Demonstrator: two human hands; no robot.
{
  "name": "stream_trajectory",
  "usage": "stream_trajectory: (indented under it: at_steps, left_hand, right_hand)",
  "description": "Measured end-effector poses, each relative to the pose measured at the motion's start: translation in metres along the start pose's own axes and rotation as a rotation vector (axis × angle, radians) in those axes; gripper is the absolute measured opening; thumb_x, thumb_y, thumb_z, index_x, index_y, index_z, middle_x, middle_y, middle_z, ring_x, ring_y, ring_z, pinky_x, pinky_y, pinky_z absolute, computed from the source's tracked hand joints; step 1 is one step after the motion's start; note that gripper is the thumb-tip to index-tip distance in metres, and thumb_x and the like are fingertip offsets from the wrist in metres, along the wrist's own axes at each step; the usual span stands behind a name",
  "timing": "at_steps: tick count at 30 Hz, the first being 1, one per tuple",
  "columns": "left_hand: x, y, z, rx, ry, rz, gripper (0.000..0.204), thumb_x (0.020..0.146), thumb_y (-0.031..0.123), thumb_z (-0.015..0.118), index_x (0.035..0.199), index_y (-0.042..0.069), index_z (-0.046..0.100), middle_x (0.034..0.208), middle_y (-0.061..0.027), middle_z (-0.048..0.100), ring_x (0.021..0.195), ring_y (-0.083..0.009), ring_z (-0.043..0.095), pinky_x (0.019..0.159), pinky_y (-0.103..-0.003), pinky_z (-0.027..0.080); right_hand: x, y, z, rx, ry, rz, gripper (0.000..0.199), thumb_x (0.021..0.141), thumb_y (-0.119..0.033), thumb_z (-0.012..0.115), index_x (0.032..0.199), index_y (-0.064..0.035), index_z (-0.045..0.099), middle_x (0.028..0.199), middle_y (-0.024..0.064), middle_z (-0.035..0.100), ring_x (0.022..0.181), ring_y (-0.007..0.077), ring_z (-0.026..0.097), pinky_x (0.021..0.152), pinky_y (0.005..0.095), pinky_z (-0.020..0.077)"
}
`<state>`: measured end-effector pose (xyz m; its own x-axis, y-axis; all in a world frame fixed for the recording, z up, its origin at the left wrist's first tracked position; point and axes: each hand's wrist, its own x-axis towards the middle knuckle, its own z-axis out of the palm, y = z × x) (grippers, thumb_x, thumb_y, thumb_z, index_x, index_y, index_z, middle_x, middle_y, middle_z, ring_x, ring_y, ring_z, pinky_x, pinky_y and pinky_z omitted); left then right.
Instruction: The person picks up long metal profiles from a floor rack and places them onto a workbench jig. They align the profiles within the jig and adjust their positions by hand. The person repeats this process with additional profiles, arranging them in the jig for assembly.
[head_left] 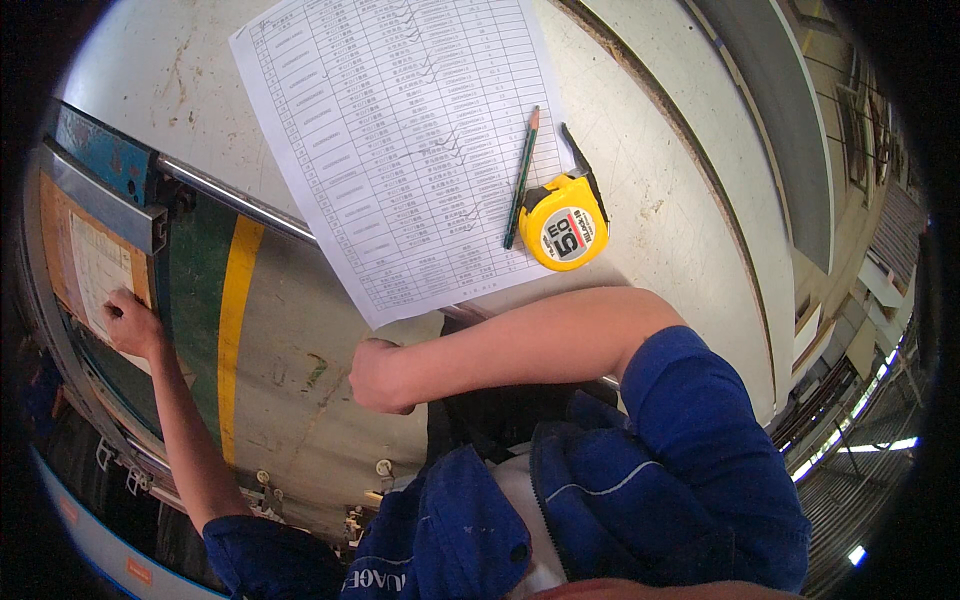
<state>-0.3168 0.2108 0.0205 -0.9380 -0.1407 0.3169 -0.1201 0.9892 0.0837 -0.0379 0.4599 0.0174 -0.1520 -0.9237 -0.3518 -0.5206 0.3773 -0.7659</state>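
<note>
At the far left, my left hand (130, 323) rests with curled fingers on a worn paper sheet (98, 262) lying on a brown board (58, 243). Whether anything small sits in those fingers cannot be made out. Closer to my body, my right hand (382, 377) is balled into a fist, its forearm crossing in front of me; no object sticks out of it. Beyond it, a printed table sheet (380, 150) with pen ticks lies on the pale work surface. A dark green pencil (521, 180) lies on the sheet's right side, beside a yellow tape measure (564, 225).
A metal rail (235, 198) runs along the work surface's near edge, joining a blue metal part (105, 150). Below is a floor with a yellow stripe (236, 320). Long pale panels (765, 130) curve along the right, with stacked boards (850, 330) past them.
</note>
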Motion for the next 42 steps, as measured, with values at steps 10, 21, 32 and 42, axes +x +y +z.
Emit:
stream_trajectory:
  at_steps: [10,21,32,42]
  left_hand:
    - [0.002,-0.003,0.003,-0.006,0.043,0.025,0.046,0.094,0.044,0.053,0.087,0.002,0.067,0.081,-0.0154,0.069,0.080,-0.0354,0.064,0.078,-0.048,0.046]
    - [0.004,-0.005,0.003,0.015,0.008,0.002,0.048,0.094,0.046,0.053,0.092,0.001,0.069,0.087,-0.0185,0.072,0.084,-0.0391,0.066,0.079,-0.050,0.047]
    - [0.003,-0.007,0.004,0.010,0.037,0.025,0.046,0.094,0.044,0.053,0.090,0.001,0.068,0.087,-0.0182,0.071,0.084,-0.0393,0.066,0.078,-0.050,0.047]
    - [0.008,-0.020,0.010,-0.056,-0.001,0.011,0.043,0.095,0.044,0.056,0.096,0.003,0.070,0.092,-0.0156,0.072,0.085,-0.0360,0.066,0.079,-0.048,0.049]
  right_hand:
    - [0.002,0.000,-0.002,-0.023,-0.018,0.001,0.035,0.077,-0.034,0.080,0.105,-0.0131,0.080,0.108,0.0050,0.077,0.099,0.0275,0.073,0.071,0.0465,0.0609]
    - [0.006,0.001,0.000,-0.033,-0.028,-0.015,0.035,0.077,-0.035,0.081,0.105,-0.0140,0.080,0.110,0.0043,0.077,0.101,0.0279,0.073,0.071,0.0467,0.0607]
    - [0.009,0.005,0.005,-0.078,0.005,0.045,0.023,0.083,-0.026,0.076,0.103,-0.0137,0.080,0.108,0.0060,0.077,0.098,0.0269,0.074,0.070,0.0453,0.0598]
    - [0.011,0.013,0.011,-0.131,0.089,0.081,0.019,0.082,-0.022,0.075,0.097,-0.0132,0.081,0.100,0.0051,0.078,0.090,0.0263,0.074,0.063,0.0423,0.0539]
